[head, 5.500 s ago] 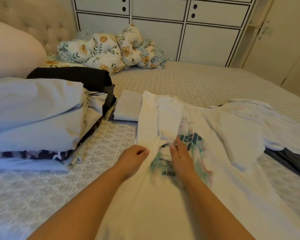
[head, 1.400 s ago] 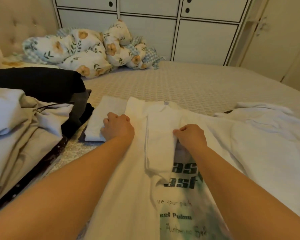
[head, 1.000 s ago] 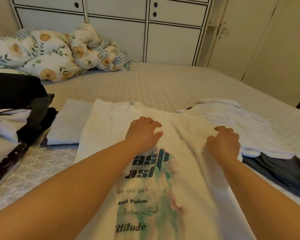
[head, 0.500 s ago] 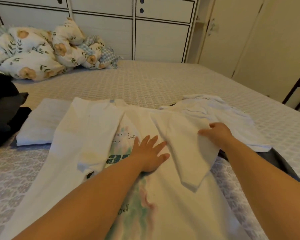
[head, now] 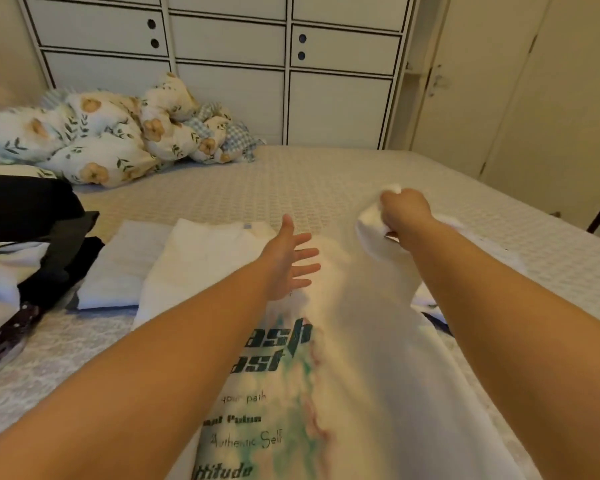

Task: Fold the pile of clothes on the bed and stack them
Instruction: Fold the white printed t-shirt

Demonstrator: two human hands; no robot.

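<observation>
Head view
Shirt: a white printed shirt is spread on the bed in front of the person, its left side already folded inward; the fabric is blurred near the middle.
Right hand: the right hand is seen raised above the bed, its fingers curled tight round a bunched white sleeve of the shirt; half a second ago it was lower, at the sleeve's edge on the shirt.
Left hand: the left hand is held over the shirt's upper middle with fingers straight and spread wide, nothing held; half a second ago it was pressed flat on the print, nearer the person.
Folded cloth: a pale folded piece is laid just left of the shirt, touching its edge, unmoved.
Stack: dark and light clothes are piled at the left edge.
Other clothes: white and dark pieces are mostly hidden behind the right arm.
Quilt: a floral quilt is bunched at the far left by the cupboard.
</observation>
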